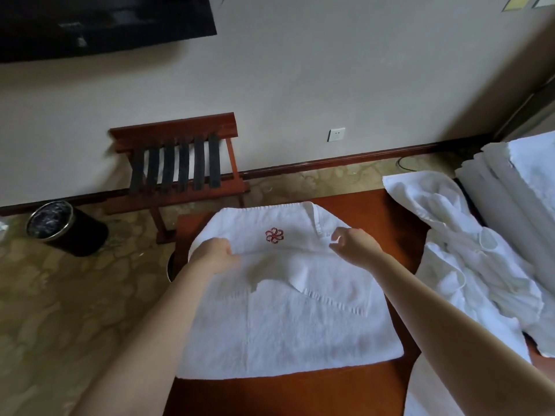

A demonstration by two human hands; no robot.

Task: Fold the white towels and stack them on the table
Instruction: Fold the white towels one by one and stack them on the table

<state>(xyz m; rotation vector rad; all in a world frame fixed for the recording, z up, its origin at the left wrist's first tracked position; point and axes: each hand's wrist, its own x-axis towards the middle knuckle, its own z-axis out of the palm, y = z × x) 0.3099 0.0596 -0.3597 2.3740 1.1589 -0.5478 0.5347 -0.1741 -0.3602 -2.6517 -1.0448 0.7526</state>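
— What stood beyond the left hand (214, 255)?
— A wooden rack (180, 163) against the cream wall (300, 70), and a black bin (64, 228) farther left on the patterned carpet (60, 295).
— And beyond the right hand (354, 244)?
— A socket (335, 134), low on that wall.

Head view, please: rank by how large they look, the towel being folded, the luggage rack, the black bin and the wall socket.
Largest to smallest:
1. towel being folded, though it lies nearest the camera, which inflates it
2. luggage rack
3. black bin
4. wall socket, clearly the smallest
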